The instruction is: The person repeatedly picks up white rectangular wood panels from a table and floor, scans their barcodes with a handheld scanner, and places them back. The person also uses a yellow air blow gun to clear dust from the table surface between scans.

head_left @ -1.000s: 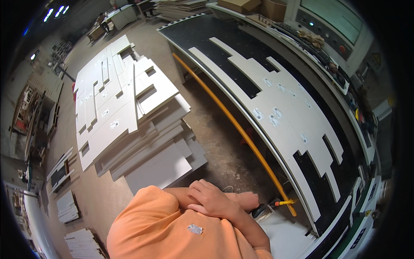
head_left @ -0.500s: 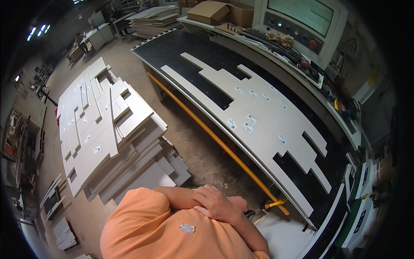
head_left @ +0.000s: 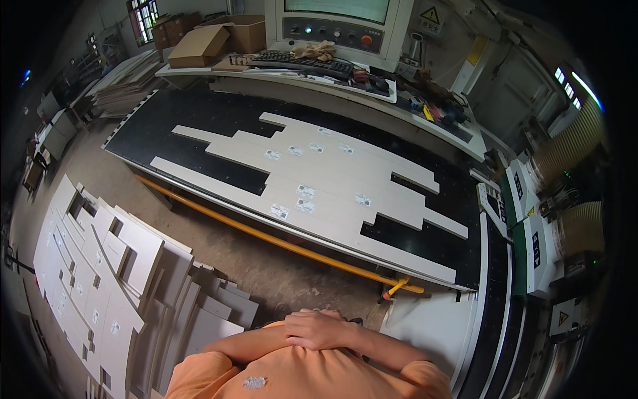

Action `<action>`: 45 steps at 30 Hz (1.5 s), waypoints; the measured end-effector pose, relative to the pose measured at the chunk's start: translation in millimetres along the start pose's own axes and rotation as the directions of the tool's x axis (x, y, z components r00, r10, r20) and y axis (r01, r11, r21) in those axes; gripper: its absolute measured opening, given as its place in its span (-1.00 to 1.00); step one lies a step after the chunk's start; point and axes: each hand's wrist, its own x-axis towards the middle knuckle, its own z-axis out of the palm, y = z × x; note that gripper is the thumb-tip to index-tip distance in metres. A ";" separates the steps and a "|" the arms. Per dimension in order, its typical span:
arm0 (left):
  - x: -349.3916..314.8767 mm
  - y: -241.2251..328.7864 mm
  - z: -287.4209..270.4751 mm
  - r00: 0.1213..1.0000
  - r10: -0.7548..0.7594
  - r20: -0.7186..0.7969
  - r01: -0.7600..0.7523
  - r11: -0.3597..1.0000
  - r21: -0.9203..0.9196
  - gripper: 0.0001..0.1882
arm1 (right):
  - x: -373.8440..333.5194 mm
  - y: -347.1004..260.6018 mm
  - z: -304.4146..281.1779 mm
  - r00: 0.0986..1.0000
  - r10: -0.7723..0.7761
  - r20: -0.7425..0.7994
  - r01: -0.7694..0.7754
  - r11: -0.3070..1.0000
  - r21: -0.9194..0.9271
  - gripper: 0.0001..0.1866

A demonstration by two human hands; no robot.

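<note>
Panels on table; board stack before table, at left; keyboard on shelf behind.

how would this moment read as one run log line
right hand: over left forearm | cut pale panels: on black table | panel stack: at person's left | keyboard: beyond table

Hands together, pale panels on black table

Off-white cut panels, several bearing labels, lie flat and close together on the black tabletop, stepped ends facing its left and right edges.
</note>
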 end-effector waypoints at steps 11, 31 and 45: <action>-57.7 -15.5 -68.5 0.838 0.541 0.067 -0.544 0.822 0.171 -0.79 | 29.7 3.4 21.1 0.984 -0.122 -0.130 0.147 0.968 0.205 -0.86; -24.4 -17.3 -10.4 0.945 0.322 0.059 -0.328 0.931 0.161 -0.75 | -0.9 11.6 4.2 0.993 0.039 -0.115 -0.002 0.952 0.306 -0.85; -46.2 7.8 -36.1 0.992 -0.075 -0.097 0.060 0.987 -0.146 -0.77 | 59.1 -9.7 23.6 0.988 -0.145 -0.044 0.152 0.949 0.276 -0.77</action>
